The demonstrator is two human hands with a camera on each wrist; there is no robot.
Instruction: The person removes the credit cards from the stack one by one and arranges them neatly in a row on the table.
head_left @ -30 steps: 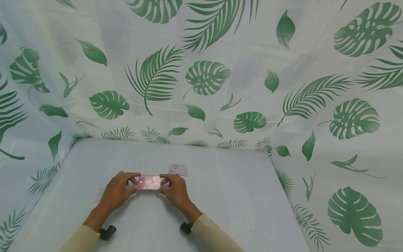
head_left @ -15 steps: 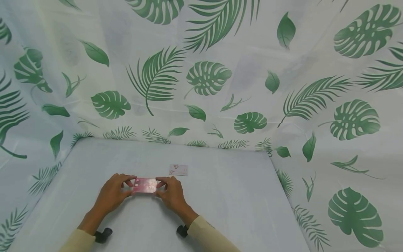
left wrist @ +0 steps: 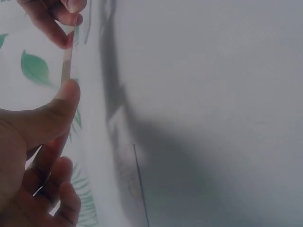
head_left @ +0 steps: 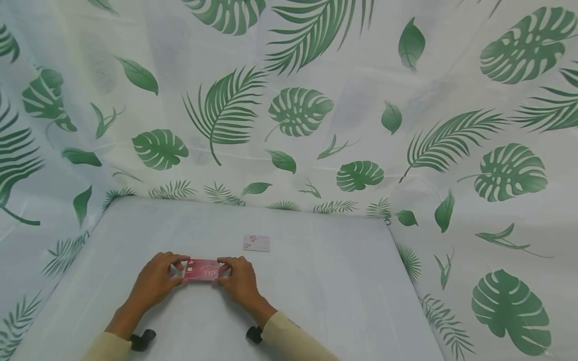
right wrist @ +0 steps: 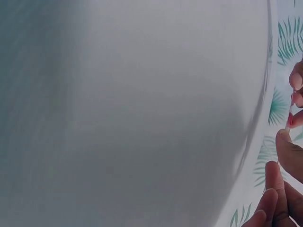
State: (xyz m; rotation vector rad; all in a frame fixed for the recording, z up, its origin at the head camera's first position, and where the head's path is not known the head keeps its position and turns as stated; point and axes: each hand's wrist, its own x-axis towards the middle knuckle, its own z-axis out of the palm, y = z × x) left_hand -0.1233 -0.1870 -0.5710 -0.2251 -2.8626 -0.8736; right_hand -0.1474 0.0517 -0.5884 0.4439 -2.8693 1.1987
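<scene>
Enclosure: a leaf-print curtain (head_left: pixel 298 110) closes off the table on three sides, from 9 o'clock through 12 to 3 o'clock.
Table: the white table (head_left: pixel 325 291) carries both hands at its 7 o'clock area; keep the work low over this surface so a slipped item falls only a short way.
Left hand: the left hand (head_left: pixel 155 281) is closed in a pinch on the left short end of the red card, thumb (left wrist: pixel 61 104) under one edge and fingertips on the opposite edge, as the left wrist view shows.
Right hand: the right hand (head_left: pixel 239 281) pinches the right short end of the same card; its remaining fingers (right wrist: pixel 272 189) lie curled below.
Red card: the red card (head_left: pixel 201 270) sits between the two hands, just above the table, face up toward the head camera with light lettering on it. In the left wrist view it appears edge-on (left wrist: pixel 66 61).
Grip method: hold by the edges only, with equal pressure at both ends; judged from the thin profile, uneven force is likely to bow or twist the card.
White card: a small white card (head_left: pixel 256 243) lies flat at 1 o'clock from the red card, apart from both hands; keep the knuckles off it.
Flat item: a pale flat piece (left wrist: pixel 130 184) lies on the table near the left hand; what it is cannot be told.
</scene>
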